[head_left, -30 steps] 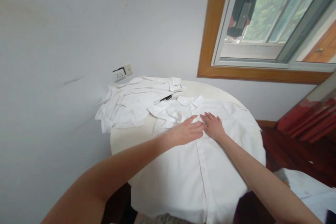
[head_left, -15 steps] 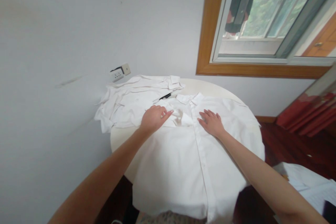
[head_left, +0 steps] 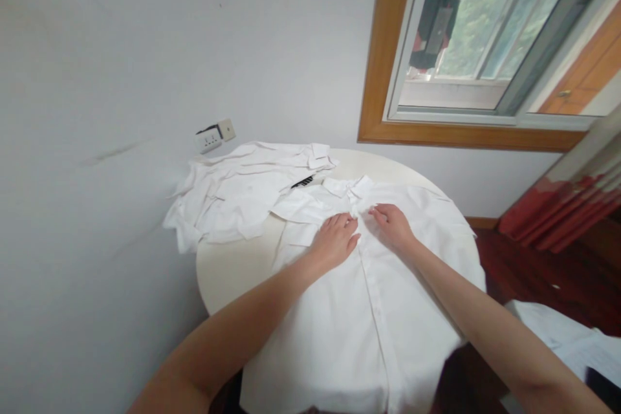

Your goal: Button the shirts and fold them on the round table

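A white button-up shirt (head_left: 359, 323) lies spread front-up on a round cream table (head_left: 233, 265), its collar at the far side and its hem hanging over the near edge. My left hand (head_left: 334, 240) rests flat on the shirt's chest, left of the button placket, fingers stretched out. My right hand (head_left: 392, 225) lies on the cloth just right of the placket below the collar, fingers slightly curled against the fabric. The two hands are close together, almost touching.
A heap of other white shirts (head_left: 237, 191) lies at the table's far left against the wall, with a dark strip (head_left: 303, 182) beside it. A wall socket (head_left: 211, 137) sits above. A wood-framed window (head_left: 466, 65) is at right; red fabric (head_left: 557, 213) leans below it.
My left hand has slid from the shirt's left shoulder back to the middle beside the placket. My right hand stayed near the collar. The crumpled fold by the left chest now lies flatter.
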